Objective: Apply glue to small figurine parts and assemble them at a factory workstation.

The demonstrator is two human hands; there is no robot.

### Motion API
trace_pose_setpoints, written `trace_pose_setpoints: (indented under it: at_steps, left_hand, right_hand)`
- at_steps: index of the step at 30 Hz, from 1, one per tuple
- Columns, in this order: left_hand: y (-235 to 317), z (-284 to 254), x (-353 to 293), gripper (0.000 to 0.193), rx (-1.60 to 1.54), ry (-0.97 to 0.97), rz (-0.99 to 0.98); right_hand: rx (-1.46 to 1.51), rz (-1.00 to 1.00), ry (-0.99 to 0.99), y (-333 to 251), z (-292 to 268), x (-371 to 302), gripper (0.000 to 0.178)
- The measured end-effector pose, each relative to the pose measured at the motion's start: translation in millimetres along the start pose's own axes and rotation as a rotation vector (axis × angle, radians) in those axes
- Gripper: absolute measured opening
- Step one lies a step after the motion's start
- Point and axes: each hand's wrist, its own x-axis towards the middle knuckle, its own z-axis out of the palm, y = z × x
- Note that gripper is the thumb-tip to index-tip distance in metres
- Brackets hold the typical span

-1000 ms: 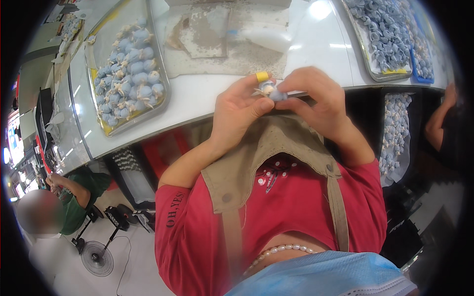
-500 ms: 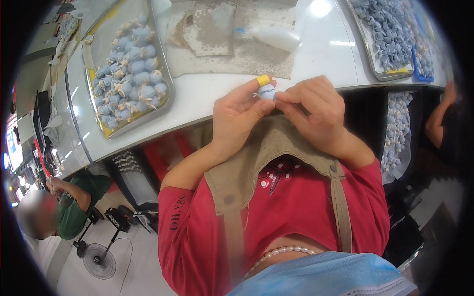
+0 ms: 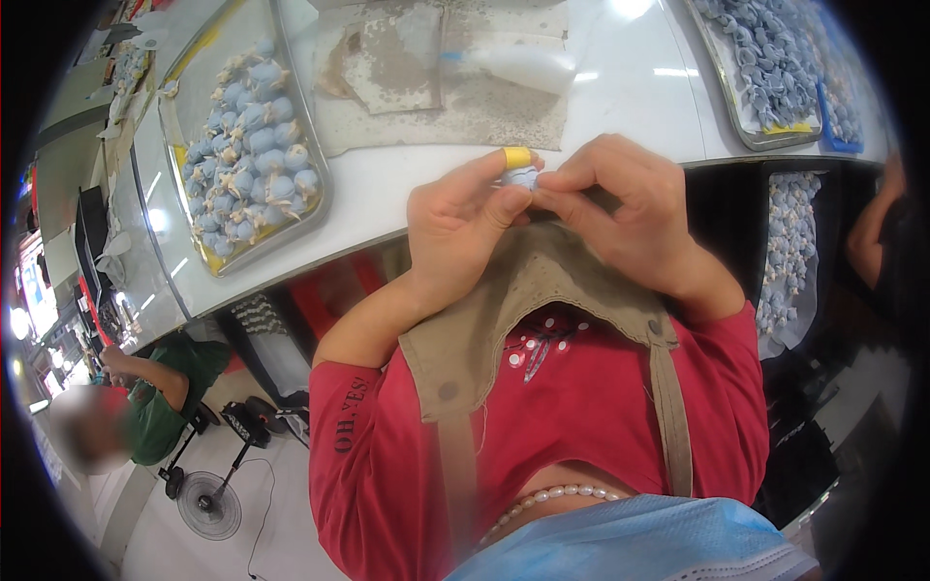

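Observation:
Between the thumb and a yellow-wrapped finger of my left hand is a small rounded blue-grey piece, mostly covered by the fingers. My right hand pinches thumb and forefinger together at the piece's right side. Whatever those fingertips grip there is too small to make out. Both hands are raised just above the table's near edge, over my brown apron. To their left lies a metal tray with many similar blue-grey pieces that have pale ends.
A stained flat board lies beyond my hands, a translucent white bottle on it. At the far right are another metal tray of grey-blue parts and a blue tray. Below hang more pieces. A co-worker's arm is at right.
The view has shifted slightly. The piece has turned a little in my left fingers and shows less. My right hand stays pinched at its side, its knuckles a bit higher.

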Motion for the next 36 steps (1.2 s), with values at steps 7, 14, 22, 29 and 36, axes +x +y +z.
trace_pose_setpoints:
  at_steps: [7, 14, 22, 29, 36]
  left_hand:
    - [3, 5, 0, 0.033, 0.006, -0.040, 0.004]
    - [6, -1, -4, 0.031, 0.050, -0.047, 0.060]
    - [1, -7, -2, 0.028, 0.116, -0.091, 0.167]
    - [7, -1, 2, 0.037, -0.102, -0.048, 0.033]
    - [13, 4, -2, 0.047, -0.215, -0.027, -0.223]
  right_hand:
    - [-0.045, -0.087, 0.013, 0, -5, -2, 0.016]
    - [-0.063, -0.099, -0.018, -12, -7, 6, 0.014]
    - [0.174, -0.059, -0.080, 10, 0, 3, 0.018]
    - [-0.040, -0.344, 0.136, 12, 9, -1, 0.027]
    - [-0.067, -0.287, 0.126, 8, 9, -4, 0.032]
